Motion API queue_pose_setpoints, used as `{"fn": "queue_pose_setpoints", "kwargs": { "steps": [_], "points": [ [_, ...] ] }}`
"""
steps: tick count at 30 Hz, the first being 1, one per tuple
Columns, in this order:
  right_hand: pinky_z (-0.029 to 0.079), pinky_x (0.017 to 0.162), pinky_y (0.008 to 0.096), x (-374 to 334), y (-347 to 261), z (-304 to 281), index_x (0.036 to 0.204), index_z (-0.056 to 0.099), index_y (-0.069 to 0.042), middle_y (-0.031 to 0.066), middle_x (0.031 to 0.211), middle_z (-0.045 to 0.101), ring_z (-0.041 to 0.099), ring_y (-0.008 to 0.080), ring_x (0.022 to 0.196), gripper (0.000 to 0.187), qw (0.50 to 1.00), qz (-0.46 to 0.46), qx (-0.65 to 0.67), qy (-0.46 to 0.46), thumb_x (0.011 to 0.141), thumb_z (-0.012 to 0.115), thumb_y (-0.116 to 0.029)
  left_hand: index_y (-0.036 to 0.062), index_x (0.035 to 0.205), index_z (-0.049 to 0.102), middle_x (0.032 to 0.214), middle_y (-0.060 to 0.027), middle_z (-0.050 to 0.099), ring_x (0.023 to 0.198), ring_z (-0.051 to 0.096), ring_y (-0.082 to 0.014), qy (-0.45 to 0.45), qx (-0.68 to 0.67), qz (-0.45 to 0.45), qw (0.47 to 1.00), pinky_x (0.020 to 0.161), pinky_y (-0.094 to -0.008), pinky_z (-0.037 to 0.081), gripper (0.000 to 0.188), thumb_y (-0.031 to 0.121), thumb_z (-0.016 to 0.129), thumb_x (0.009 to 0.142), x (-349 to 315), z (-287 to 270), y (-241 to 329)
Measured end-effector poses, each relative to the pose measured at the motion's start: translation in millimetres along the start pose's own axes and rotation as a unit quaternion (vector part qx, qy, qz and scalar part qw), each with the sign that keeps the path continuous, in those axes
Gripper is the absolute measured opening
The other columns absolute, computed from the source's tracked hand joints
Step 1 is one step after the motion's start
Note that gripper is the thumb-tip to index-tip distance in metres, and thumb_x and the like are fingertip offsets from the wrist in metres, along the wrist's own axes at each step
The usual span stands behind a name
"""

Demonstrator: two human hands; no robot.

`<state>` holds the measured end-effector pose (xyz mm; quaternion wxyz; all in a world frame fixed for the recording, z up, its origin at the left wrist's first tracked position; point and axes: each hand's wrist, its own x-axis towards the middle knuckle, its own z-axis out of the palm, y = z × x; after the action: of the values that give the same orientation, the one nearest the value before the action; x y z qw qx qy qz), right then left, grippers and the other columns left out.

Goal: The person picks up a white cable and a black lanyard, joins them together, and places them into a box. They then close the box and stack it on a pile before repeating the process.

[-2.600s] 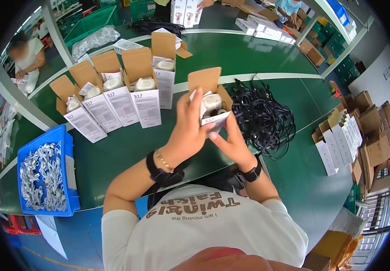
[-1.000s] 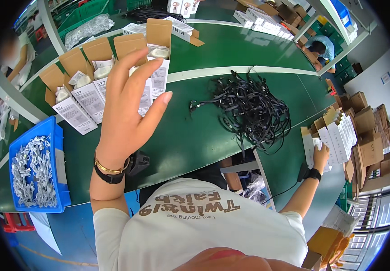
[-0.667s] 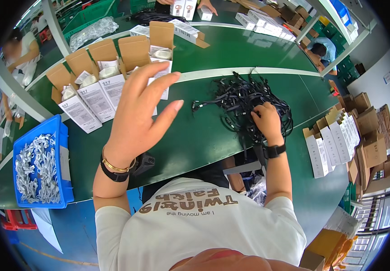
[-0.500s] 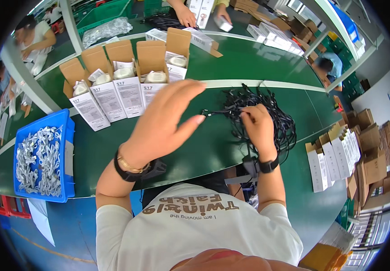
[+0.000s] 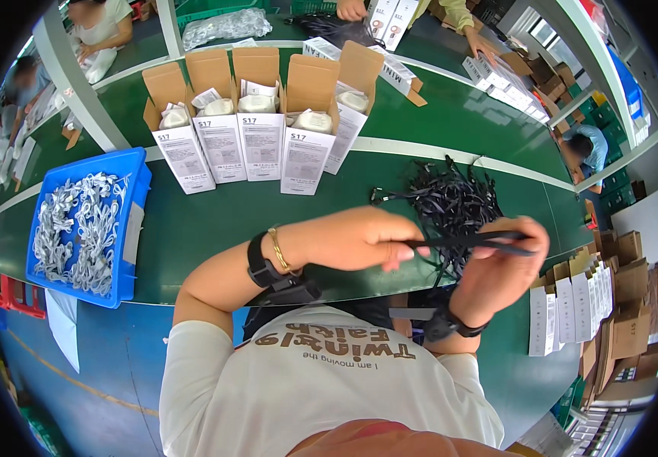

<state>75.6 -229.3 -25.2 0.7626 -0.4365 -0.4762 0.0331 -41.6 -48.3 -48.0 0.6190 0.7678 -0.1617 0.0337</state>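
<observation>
A black strap-like cord [image 5: 462,241] stretches between my two hands, above the near edge of the green table. My left hand [image 5: 375,238] pinches its left end between thumb and fingers. Its looped right end is in my right hand [image 5: 500,266], with the fingers curled round it. Just behind my hands lies a tangled pile of black cords [image 5: 455,198], one connector end [image 5: 378,196] sticking out to the left. Left of the pile stand several open white boxes [image 5: 260,145] with brown flaps, each with a white wrapped item in its top.
A blue bin [image 5: 137,228] of coiled white cables [image 5: 78,228] sits at the left. More white boxes [image 5: 565,308] stand at the right edge beside brown cartons [image 5: 630,305]. Across the table a co-worker's hand [image 5: 481,46] rests by white boxes. A metal post [image 5: 78,76] rises at the left.
My left hand has moved right and down to the cord. My right hand has drawn back from the pile with the cord, now pulled out between both hands. The whole view has shifted.
</observation>
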Motion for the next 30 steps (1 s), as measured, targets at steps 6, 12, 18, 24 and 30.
{"fn": "queue_pose_setpoints", "kwargs": {
  "steps": [6,12,18,24,30],
  "points": [
    [0.049,0.071,0.0326,-2.4,22.6,-29.5,0.126,0.048,-0.005,0.0151,0.101,0.061,0.06,0.0239,0.087,0.05,0.982,0.042,0.104,0.152,0.094,0.051,-0.043,-0.0003,0.105,0.061,0.079,-0.0042,0.06,0.07,0.058,-0.0109,0.199,0.102,0.088,0.971,0.063,-0.0248,0.047,0.017,0.008,0.052,0.093,-20.1,-16.7,23.6],
    [0.048,0.088,0.0416,-5.2,11.8,-18.9,0.134,0.04,-0.005,0.0222,0.12,0.056,0.055,0.0327,0.111,0.064,0.972,0.023,0.216,-0.084,0.089,0.054,-0.049,0.0017,0.1,0.061,0.076,-0.0042,0.059,0.072,0.061,-0.0126,0.292,0.323,0.147,0.888,0.065,-0.0269,0.047,0.014,0.011,0.051,0.094,-25.2,-10.7,31.1],
    [0.045,0.094,0.0466,-5.1,36.3,-24.7,0.132,0.045,-0.004,0.0231,0.126,0.054,0.056,0.0343,0.112,0.064,0.973,0.038,-0.172,-0.146,0.081,0.066,-0.036,0.0026,0.102,0.061,0.076,-0.0022,0.058,0.068,0.058,-0.0077,0.481,0.111,0.2,0.847,0.06,-0.0217,0.045,0.014,0.01,0.052,0.094,-50.6,-9.3,56.6],
    [0.043,0.095,0.0365,-38.3,110.1,-79.9,0.121,0.055,0.0,0.0146,0.117,0.06,0.059,0.0257,0.108,0.047,0.712,0.057,-0.643,-0.276,0.078,0.068,-0.012,0.0036,0.103,0.06,0.082,-0.0028,0.058,0.064,0.054,-0.0095,0.514,0.198,0.189,0.813,0.059,-0.0229,0.044,0.014,0.011,0.054,0.093,-67.6,-21.3,64.0],
    [0.046,0.079,0.0352,-1.9,30.9,5.9,0.104,0.064,-0.003,0.013,0.101,0.064,0.061,0.0258,0.091,0.022,0.967,0.044,-0.229,-0.105,0.083,0.065,-0.011,0.0051,0.093,0.059,0.081,-0.0084,0.054,0.07,0.056,-0.0244,0.33,0.437,0.088,0.832,0.061,-0.0325,0.045,0.008,0.009,0.06,0.086,-33.2,-12.6,26.8]
  ]
}}
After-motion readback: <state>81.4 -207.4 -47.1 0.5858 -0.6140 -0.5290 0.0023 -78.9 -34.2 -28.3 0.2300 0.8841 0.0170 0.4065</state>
